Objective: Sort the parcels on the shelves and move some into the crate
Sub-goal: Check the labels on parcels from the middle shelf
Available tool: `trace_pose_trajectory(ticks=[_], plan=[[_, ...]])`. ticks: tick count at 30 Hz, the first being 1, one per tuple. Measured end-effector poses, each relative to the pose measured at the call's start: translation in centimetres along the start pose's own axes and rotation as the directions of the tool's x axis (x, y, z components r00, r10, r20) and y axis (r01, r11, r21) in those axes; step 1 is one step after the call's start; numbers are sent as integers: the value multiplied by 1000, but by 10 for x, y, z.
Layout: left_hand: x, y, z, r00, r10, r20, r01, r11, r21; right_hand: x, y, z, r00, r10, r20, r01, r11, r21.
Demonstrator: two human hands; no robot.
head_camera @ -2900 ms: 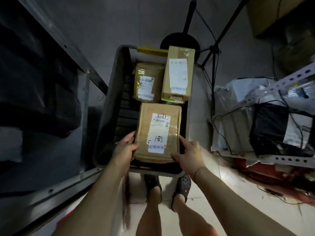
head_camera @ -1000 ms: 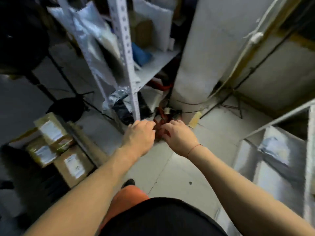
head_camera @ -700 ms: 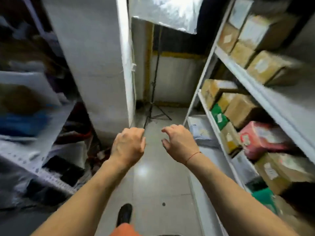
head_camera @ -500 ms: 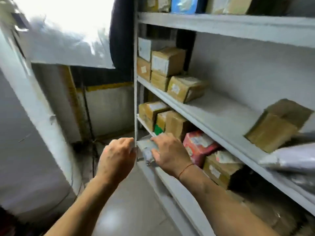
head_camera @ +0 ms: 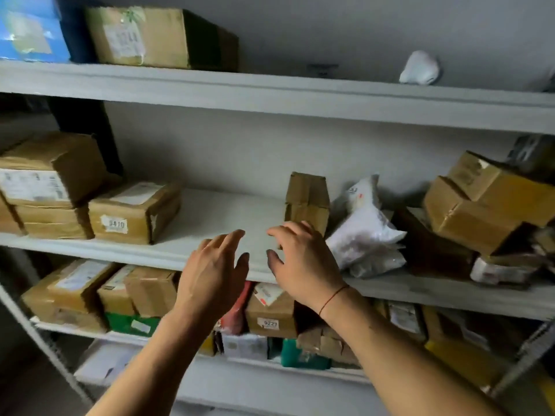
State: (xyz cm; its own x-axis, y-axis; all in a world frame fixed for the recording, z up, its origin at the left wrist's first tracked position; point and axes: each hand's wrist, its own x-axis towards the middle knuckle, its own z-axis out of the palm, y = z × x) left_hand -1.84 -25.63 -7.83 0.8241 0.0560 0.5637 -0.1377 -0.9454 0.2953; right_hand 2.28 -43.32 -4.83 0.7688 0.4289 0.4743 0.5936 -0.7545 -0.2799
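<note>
I face a white shelf unit (head_camera: 270,97) stocked with parcels. My left hand (head_camera: 213,274) and my right hand (head_camera: 303,262) are raised side by side in front of the middle shelf's edge, fingers spread and holding nothing. Just beyond my right fingers stands an upright brown box (head_camera: 307,199). Right of it lie white plastic mailers (head_camera: 365,232), then stacked brown boxes (head_camera: 486,202). On the left of this shelf sits a box labelled 8410 (head_camera: 132,213) beside a larger stack (head_camera: 48,184). The crate is out of view.
The top shelf holds a blue box (head_camera: 30,28), a large brown carton (head_camera: 150,37) and a white bundle (head_camera: 419,69). The shelf below is packed with brown, green and red parcels, one labelled 0227 (head_camera: 270,313). A bare stretch of middle shelf (head_camera: 228,211) lies ahead.
I set a box in the crate, then turned right to the shelves. Both hands rose, empty, from the lower shelf level to the middle shelf and their fingers spread.
</note>
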Motion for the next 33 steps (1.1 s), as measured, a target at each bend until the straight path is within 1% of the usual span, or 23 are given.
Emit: trace_pose_trajectory(ticks=[1,3,5,6,8,10,12,13,15,16,18,21,23,25,27,28,29,30,31,32,33], plan=[[13,8,10,1000,27,11,-27,999,-27,2,11,-2,997,44,-60,-45,999,-16],[40,24,32,997,64,44,-60,994,-93,11,33,-7,974,178,-141,-181,984,-3],[64,39,53,992,105,70,-96,988,-121,25,55,-10,933,321,-163,-322,946,18],[76,46,63,989,126,82,-117,987,-109,31,63,-13,912,382,-150,-382,924,30],[96,57,80,981,155,113,-145,986,-85,38,72,-14,875,480,-67,-471,874,117],[110,65,96,975,181,131,-171,981,-89,41,77,-11,862,507,28,-504,848,162],[111,71,108,975,178,131,-162,979,-126,39,84,-7,845,531,68,-529,807,262],[109,75,111,979,169,111,-149,975,-167,41,87,-7,829,554,85,-543,757,362],[98,82,111,990,137,27,-122,944,-306,47,92,-11,780,611,136,-566,596,570],[94,84,109,992,121,-23,-120,912,-392,52,96,-13,762,628,155,-569,536,624],[88,81,103,991,94,-95,-131,824,-551,58,99,-13,753,634,172,-560,481,675],[79,61,95,988,101,-121,-156,705,-691,61,95,-1,748,641,170,-528,421,738],[72,41,88,983,161,-84,-170,645,-745,60,88,11,748,636,190,-545,425,723],[72,23,79,972,228,-54,-190,634,-750,63,80,21,738,646,197,-569,437,697],[78,7,71,958,285,-30,-205,608,-767,68,75,33,711,684,163,-556,405,726],[82,-1,66,955,296,-8,-193,604,-773,70,73,38,681,719,135,-523,351,777],[85,-10,64,958,285,10,-178,624,-761,70,70,44,648,752,124,-468,264,844],[87,-21,61,972,234,3,-161,680,-715,71,68,51,635,759,140,-388,157,908],[89,-32,62,990,137,-27,-122,755,-644,70,65,58,647,742,175,-300,36,953],[88,-43,62,999,7,-36,-27,809,-587,68,59,65,675,706,213,-229,-74,971],[86,-53,62,993,-118,2,98,815,-571,66,52,71,698,675,239,-191,-147,971]])
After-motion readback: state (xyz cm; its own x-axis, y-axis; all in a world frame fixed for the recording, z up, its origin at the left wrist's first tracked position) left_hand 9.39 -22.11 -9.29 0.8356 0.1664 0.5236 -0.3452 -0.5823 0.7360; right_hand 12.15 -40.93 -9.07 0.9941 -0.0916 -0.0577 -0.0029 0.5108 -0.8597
